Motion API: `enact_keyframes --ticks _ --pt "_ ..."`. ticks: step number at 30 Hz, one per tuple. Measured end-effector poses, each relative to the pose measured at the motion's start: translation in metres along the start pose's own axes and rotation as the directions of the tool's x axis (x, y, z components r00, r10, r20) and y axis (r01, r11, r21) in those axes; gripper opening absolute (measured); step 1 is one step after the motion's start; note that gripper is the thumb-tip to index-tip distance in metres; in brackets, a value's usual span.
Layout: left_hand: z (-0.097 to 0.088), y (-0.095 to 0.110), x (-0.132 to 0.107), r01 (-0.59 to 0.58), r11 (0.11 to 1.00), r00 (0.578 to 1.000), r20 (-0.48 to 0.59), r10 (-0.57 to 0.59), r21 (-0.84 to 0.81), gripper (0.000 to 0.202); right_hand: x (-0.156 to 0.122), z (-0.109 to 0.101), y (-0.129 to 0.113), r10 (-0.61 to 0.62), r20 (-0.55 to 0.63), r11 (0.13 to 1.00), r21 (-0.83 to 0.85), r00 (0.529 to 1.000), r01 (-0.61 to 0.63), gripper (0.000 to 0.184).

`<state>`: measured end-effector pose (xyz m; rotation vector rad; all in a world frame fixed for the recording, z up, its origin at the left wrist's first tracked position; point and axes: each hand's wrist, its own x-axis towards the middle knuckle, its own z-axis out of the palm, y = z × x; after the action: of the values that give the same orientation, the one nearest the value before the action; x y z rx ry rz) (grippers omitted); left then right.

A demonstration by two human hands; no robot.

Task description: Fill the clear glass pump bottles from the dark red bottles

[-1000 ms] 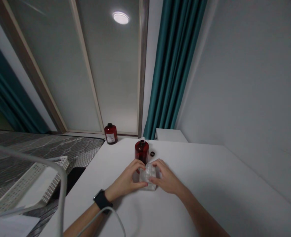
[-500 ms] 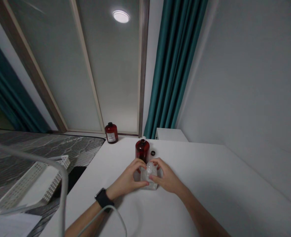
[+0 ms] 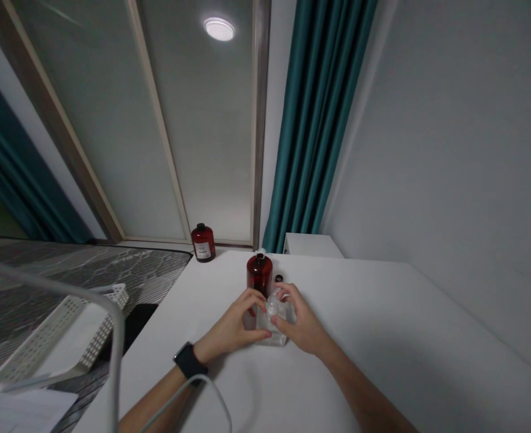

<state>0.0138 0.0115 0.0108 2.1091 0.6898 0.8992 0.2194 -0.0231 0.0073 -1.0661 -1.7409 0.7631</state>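
Observation:
On the white table (image 3: 359,337) my left hand (image 3: 233,322) and my right hand (image 3: 303,319) press in on a clear plastic packet (image 3: 274,322) from both sides. Their fingers curl over it and hide much of it. Just behind the packet stands a dark red glass bottle (image 3: 260,275) with no cap on, its neck open, touching neither hand as far as I can see. A small black cap (image 3: 279,278) lies to its right. A black watch (image 3: 188,362) sits on my left wrist.
A second dark red bottle (image 3: 202,243) with a white label stands on the floor beyond the table. A white low cabinet (image 3: 313,245) stands behind the table. A white slotted basket (image 3: 80,325) and a curved white rail (image 3: 44,282) are at the left, above a grey patterned mat.
The fingers of my right hand have shifted up over the packet, and the packet sits slightly differently between my hands. The view has tilted slightly.

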Motion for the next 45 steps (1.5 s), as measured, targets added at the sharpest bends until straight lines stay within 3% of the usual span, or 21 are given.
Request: enact_keyframes --ticks 4,10,30,36,45 --pt "0.001 0.0 0.0 0.001 1.0 1.0 -0.004 -0.001 -0.008 0.029 -0.001 0.007 0.0 0.044 0.0 0.99 0.135 0.999 -0.044 0.069" --pt "0.001 -0.001 -0.001 0.015 1.0 1.0 -0.003 -0.015 0.0 0.03 -0.001 0.012 -0.004 0.096 -0.013 0.982 0.162 0.995 -0.093 0.076" --pt "0.001 -0.003 -0.001 -0.009 1.0 1.0 0.01 0.009 -0.028 0.031 -0.001 0.013 0.002 0.043 -0.039 0.993 0.111 0.998 -0.038 0.071" --pt "0.002 -0.004 -0.001 -0.022 0.999 1.0 0.009 0.023 -0.037 0.033 -0.001 0.009 -0.001 0.008 0.023 0.985 0.172 1.0 -0.012 0.073" --pt "0.001 -0.004 0.0 0.006 1.0 1.0 0.011 -0.006 -0.006 0.032 -0.002 0.014 0.003 0.08 -0.028 0.994 0.074 0.996 -0.078 0.067"
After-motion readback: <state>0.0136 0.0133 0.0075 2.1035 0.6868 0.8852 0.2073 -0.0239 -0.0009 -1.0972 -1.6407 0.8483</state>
